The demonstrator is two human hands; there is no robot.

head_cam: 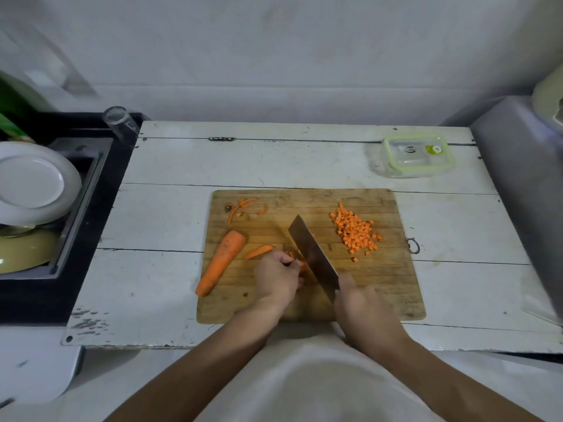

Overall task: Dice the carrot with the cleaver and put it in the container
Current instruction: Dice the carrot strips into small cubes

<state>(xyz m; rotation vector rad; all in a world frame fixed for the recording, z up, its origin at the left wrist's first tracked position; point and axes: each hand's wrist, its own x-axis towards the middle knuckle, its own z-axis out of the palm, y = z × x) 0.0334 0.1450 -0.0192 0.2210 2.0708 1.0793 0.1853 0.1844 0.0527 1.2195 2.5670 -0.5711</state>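
Lidded container [418, 155], contents indiscernible

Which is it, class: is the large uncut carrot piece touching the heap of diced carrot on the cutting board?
Apart. The head view shows the large carrot piece at the board's left and the diced heap at its right, with bare cutting board and the cleaver between them.
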